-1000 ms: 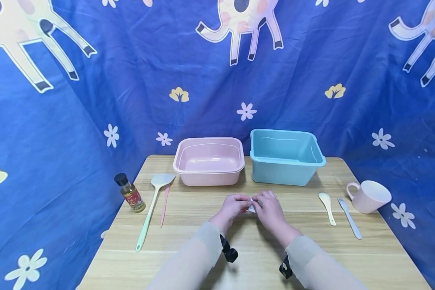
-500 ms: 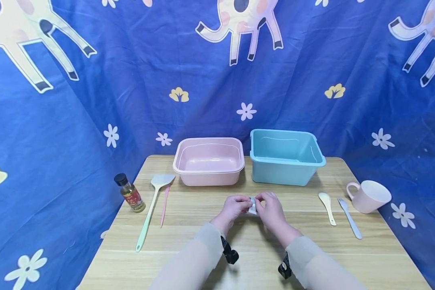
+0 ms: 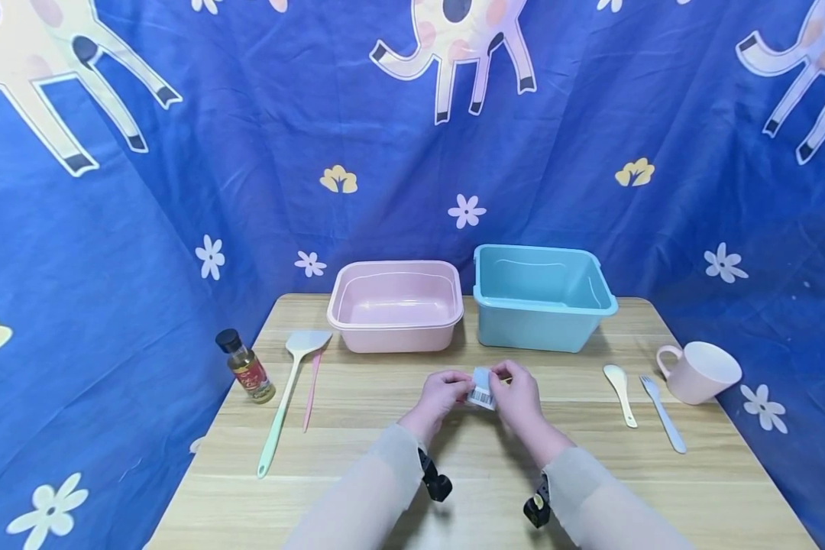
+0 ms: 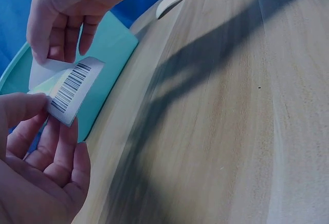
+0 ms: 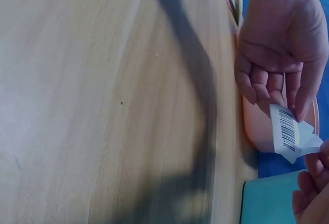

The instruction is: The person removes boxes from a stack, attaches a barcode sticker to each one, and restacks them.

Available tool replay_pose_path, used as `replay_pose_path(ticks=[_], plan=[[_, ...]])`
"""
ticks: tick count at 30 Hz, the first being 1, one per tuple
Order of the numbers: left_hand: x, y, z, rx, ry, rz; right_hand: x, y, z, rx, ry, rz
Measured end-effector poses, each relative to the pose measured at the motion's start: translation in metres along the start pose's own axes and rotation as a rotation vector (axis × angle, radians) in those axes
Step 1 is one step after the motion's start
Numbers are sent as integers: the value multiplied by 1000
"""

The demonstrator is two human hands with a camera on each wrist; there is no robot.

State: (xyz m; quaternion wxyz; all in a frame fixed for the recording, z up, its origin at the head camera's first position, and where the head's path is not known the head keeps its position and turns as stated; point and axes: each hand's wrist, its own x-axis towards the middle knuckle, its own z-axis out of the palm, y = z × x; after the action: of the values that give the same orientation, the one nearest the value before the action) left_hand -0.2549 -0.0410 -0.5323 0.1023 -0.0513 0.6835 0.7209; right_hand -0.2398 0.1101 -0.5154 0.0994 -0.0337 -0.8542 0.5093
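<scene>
1. both hands are up over the wooden table, just in front of the blue tub, sharing one small barcode sticker.
2. left hand has its thumb and fingers pinched on one edge of it, and the right hand pinches the other edge.
3. sticker looks partly peeled, a white flap curling off behind the barcode bit.
4. pink tub sits right beside the blue tub, to its left.
5. further left of the blue tub: a green spatula and a little bottle.
6. right of the blue tub: spoon, fork, pink mug.
</scene>
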Motion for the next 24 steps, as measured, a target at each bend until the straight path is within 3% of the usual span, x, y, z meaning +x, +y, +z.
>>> replay_pose_path(ticks=[16,24], plan=[[-1,-2,0,-38,2,-14,8,10,-7,251,115,109],[0,-5,-1,-21,26,18,11,14,-14,445,101,251]])
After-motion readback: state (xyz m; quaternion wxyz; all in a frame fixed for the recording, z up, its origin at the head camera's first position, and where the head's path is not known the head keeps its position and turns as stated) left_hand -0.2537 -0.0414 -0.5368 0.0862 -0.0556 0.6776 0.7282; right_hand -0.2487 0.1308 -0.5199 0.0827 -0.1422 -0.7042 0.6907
